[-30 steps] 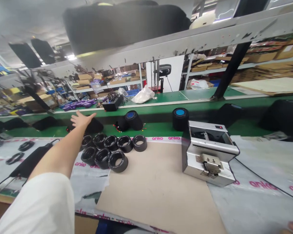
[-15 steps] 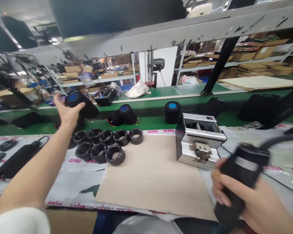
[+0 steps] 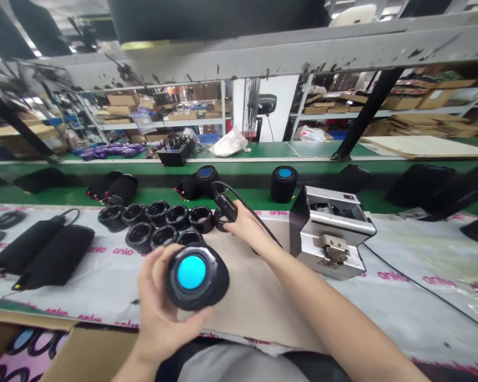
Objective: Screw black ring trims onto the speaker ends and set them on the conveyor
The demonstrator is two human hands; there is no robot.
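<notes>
Blue-topped cylinder [image 3: 198, 278] brought close, left hand [image 3: 159, 307] curled round it; right hand [image 3: 242, 220] grips black corded tool [image 3: 225, 206]

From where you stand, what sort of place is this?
Probably a factory assembly workshop: similar black rings stand grouped near what looks like a screw feeder, and cardboard boxes sit on shelves behind.

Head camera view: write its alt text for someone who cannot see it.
A person's left hand holds a black cylinder with a bright blue round end over a workbench, while the right hand grips a black corded tool by rows of black rings. A silver machine stands to the right.
</notes>
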